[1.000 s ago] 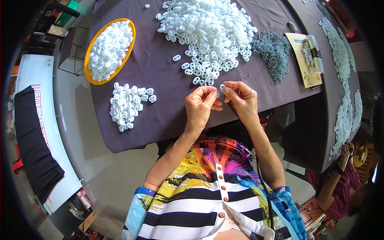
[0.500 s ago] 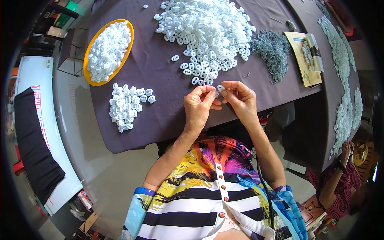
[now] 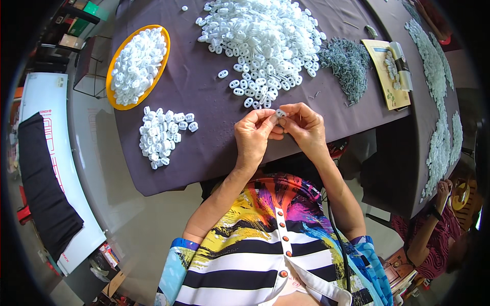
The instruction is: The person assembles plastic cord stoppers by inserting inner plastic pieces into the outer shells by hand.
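Observation:
Just off the near edge of the dark table, both my hands meet with fingertips together. My right hand (image 3: 309, 128) pinches a small white two-hole plastic piece (image 3: 280, 112), which looks like part of a cord lock. Closed in a pinch, my left hand (image 3: 252, 133) presses against that piece from the other side; what it holds is hidden by the fingers. Beyond them a large heap of loose white two-hole pieces (image 3: 260, 38) spreads over the cloth. To the left lies a small pile of thicker white two-hole cord locks (image 3: 160, 136).
An orange oval tray (image 3: 110, 91) heaped with white pieces stands at far left. Right of the heap are a pile of tiny grey springs (image 3: 349, 66) and a yellow booklet (image 3: 380, 66). Another person's hand (image 3: 443, 191) works at a second table (image 3: 408, 168) with more piles.
My right hand has moved slightly left, bringing the white two-hole piece against my left fingertips. The left hand has stayed nearly still.

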The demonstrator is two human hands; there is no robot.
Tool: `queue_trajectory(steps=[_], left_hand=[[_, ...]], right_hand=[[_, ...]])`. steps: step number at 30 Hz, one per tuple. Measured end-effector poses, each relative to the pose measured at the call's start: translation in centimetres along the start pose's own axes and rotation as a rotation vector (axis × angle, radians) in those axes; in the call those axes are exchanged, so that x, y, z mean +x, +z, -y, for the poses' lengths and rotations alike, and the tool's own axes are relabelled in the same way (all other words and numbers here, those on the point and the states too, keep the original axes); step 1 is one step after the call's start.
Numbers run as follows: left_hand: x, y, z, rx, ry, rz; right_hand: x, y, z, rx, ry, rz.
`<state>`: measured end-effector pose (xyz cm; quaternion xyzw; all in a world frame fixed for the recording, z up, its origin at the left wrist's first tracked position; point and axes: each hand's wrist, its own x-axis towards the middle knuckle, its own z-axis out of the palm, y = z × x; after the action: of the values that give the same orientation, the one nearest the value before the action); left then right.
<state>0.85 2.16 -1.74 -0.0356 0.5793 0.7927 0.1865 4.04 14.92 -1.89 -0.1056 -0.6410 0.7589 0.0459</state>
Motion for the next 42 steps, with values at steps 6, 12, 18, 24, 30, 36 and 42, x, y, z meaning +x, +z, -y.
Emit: queue_trajectory(steps=[6, 12, 18, 24, 30, 36, 42], left_hand=[[0.04, 0.02, -0.18, 0.017, -0.056, 0.003], [0.32, -0.72, 0.05, -0.007, -0.130, 0.108], [0.20, -0.53, 0.15, -0.097, -0.144, 0.053], [0.30, -0.56, 0.02, -0.098, -0.161, 0.070], [0.35, -0.51, 0.01, -0.084, -0.164, 0.065], [0.33, -0.30, -0.01, -0.119, -0.140, 0.041], [0.37, -0.09, 0.18, -0.154, -0.137, 0.033]], right_hand=[[0.00, -0.24, -0.21, -0.006, 0.027, -0.014], [0.10, -0.39, -0.22, -0.083, 0.017, -0.007], [0.05, -0.19, -0.40, -0.028, -0.003, -0.002], [0.14, -0.12, -0.09, -0.002, -0.005, -0.040], [0.29, -0.11, 0.00, 0.033, 0.017, -0.048], [0.30, 0.00, -0.12, 0.046, 0.017, -0.030], [0.35, -0.10, -0.47, -0.060, -0.009, 0.000]])
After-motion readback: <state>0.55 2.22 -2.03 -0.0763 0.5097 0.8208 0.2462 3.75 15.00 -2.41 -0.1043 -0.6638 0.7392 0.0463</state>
